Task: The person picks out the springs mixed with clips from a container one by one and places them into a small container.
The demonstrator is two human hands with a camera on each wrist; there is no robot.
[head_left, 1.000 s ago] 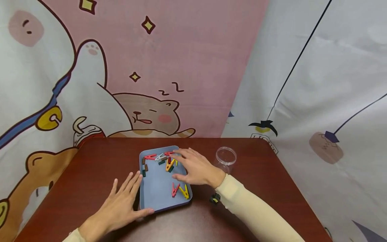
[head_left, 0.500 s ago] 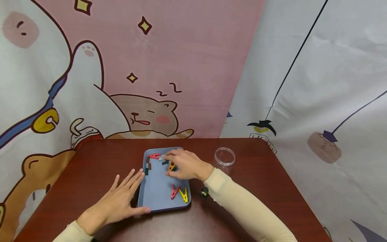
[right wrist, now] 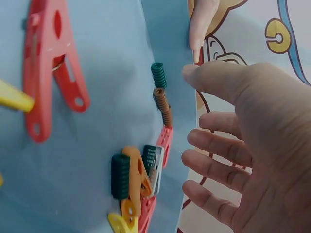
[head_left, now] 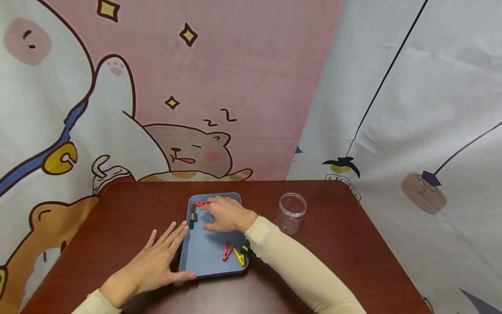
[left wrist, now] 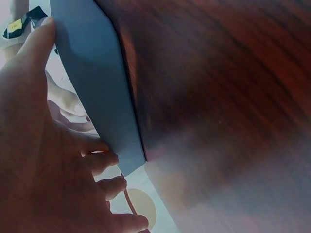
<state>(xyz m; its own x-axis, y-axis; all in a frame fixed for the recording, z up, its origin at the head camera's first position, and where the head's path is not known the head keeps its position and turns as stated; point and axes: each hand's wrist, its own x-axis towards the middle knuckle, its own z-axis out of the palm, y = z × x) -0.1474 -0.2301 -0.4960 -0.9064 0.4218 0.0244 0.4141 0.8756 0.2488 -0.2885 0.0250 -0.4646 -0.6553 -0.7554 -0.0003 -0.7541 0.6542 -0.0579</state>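
A blue-grey tray point(head_left: 213, 255) lies on the table, holding plastic clothespins and small ribbed, coil-like green and brown pieces. My left hand point(head_left: 154, 264) rests against the tray's left side, fingers spread, thumb at the near corner. Over the tray's far part hovers my right hand point(head_left: 227, 213), palm down with loosely bent fingers and nothing in them. It hides most of the far pieces in the head view. The right wrist view shows an orange clothespin point(right wrist: 132, 167), a green coil point(right wrist: 120, 176) and two brown coils point(right wrist: 162, 99). Nearer me lie a red clothespin point(head_left: 227, 251) and a yellow clothespin point(head_left: 239, 257).
A clear, lidless jar point(head_left: 291, 213) stands on the brown table point(head_left: 337, 244), right of the tray. Behind the table hangs a cartoon-printed cloth point(head_left: 251, 87). A black device point(head_left: 245, 249) with a yellow label sits at my right wrist.
My right hand has moved left across the tray's far part, covering the pieces there. The tray has shifted and turned slightly. My left hand stays at its side.
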